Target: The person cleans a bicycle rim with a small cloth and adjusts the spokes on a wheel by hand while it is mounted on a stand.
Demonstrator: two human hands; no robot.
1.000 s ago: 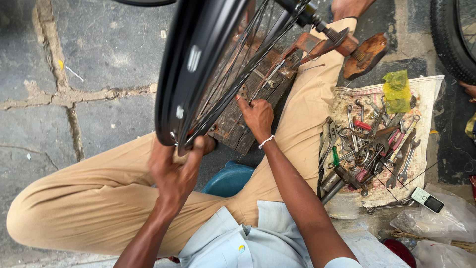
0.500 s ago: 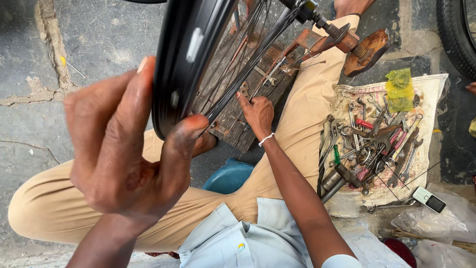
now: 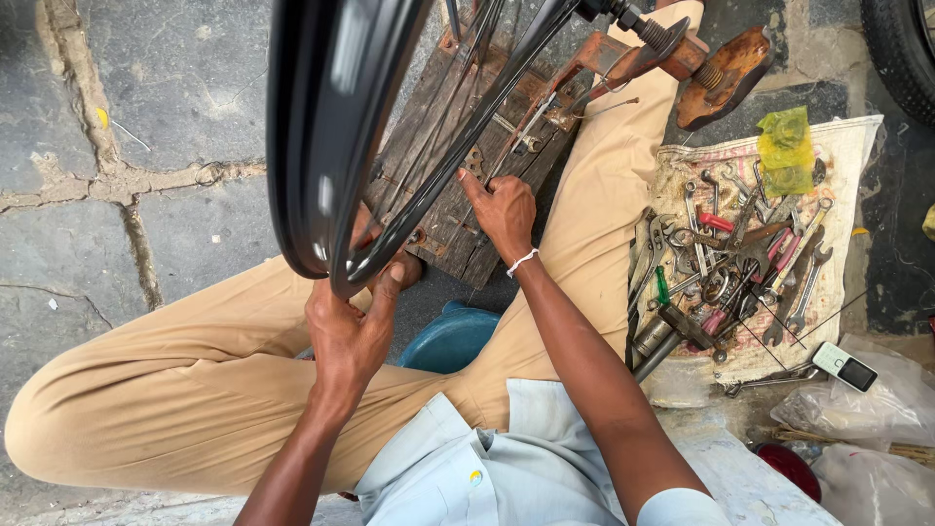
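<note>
A black bicycle wheel rim (image 3: 317, 166) with thin spokes stands upright in front of me, its axle on a rusty stand (image 3: 682, 58) at the top. My left hand (image 3: 351, 326) grips the lower edge of the rim, thumb against it. My right hand (image 3: 502, 209) reaches past the spokes, fingers pinched at a spoke over a worn wooden board (image 3: 467, 170). I sit cross-legged in tan trousers (image 3: 175, 380) on a blue stool (image 3: 453, 341).
A dirty cloth (image 3: 847, 146) on my right carries several spanners and pliers (image 3: 730, 263) and a yellow-green rag (image 3: 787, 148). A small phone (image 3: 845, 367) and plastic bags (image 3: 857, 409) lie nearby. A tyre (image 3: 901, 49) shows at top right. Cracked stone paving (image 3: 127, 166) lies left.
My left hand, raised close to the camera half a second ago, has dropped back down onto the rim's lower edge. The wheel has shifted slightly. My right hand stays at the spokes.
</note>
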